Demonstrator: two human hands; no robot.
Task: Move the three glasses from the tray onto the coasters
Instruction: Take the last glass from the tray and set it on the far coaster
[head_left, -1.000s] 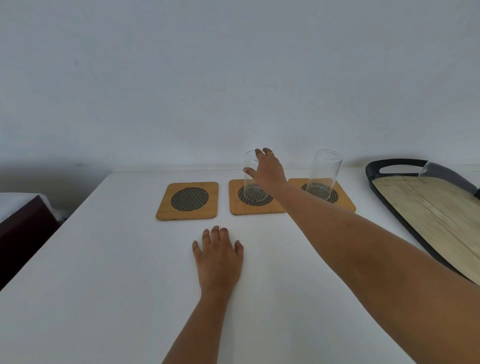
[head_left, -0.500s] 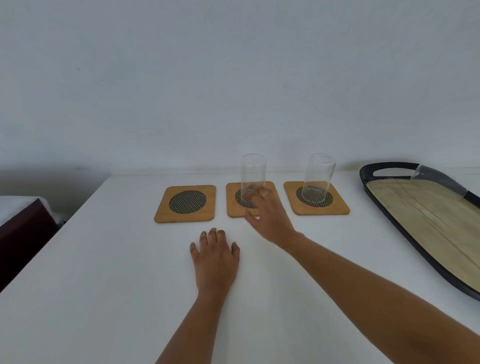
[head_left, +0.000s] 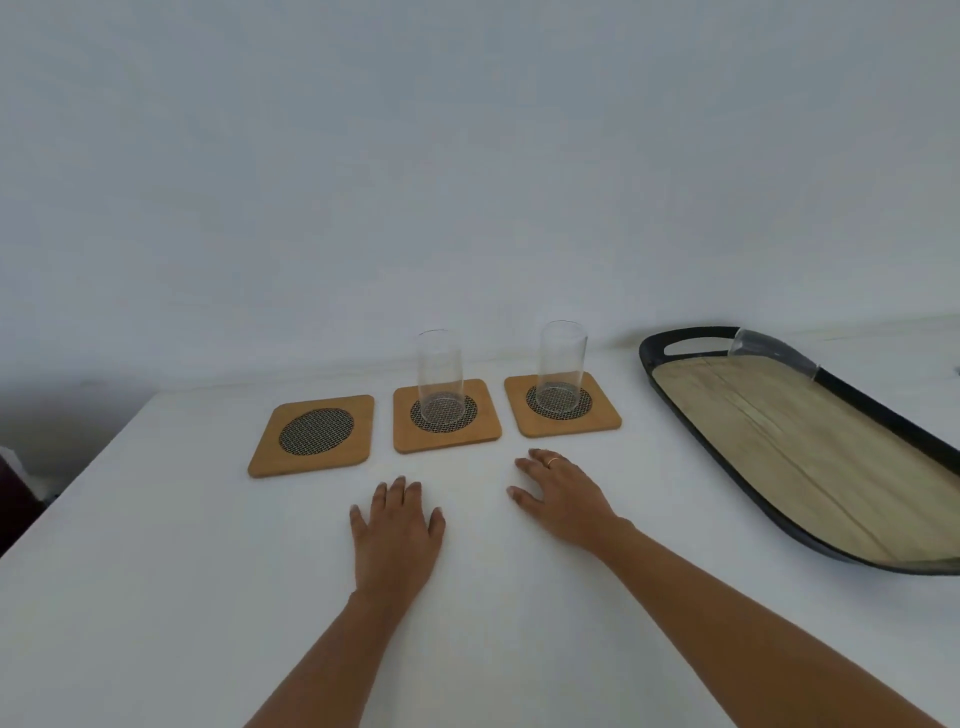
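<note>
Three square wooden coasters with dark mesh centres lie in a row on the white table. The left coaster (head_left: 314, 435) is bare. A clear glass (head_left: 440, 375) stands upright on the middle coaster (head_left: 447, 417), and a second glass (head_left: 561, 365) stands on the right coaster (head_left: 562, 405). A third glass (head_left: 774, 353) lies tilted against the far rim of the black tray (head_left: 691, 426) with a wooden floor. My left hand (head_left: 397, 525) rests flat on the table, holding nothing. My right hand (head_left: 563, 496) hovers low in front of the coasters, fingers apart, empty.
The white table (head_left: 156, 571) runs to a white wall at the back. A dark piece of furniture (head_left: 10, 499) stands beyond the table's left edge. The tray reaches past the right edge of the view.
My right hand let go of the glass on the middle coaster and drew back toward me and to the right. The left hand stayed flat on the table.
</note>
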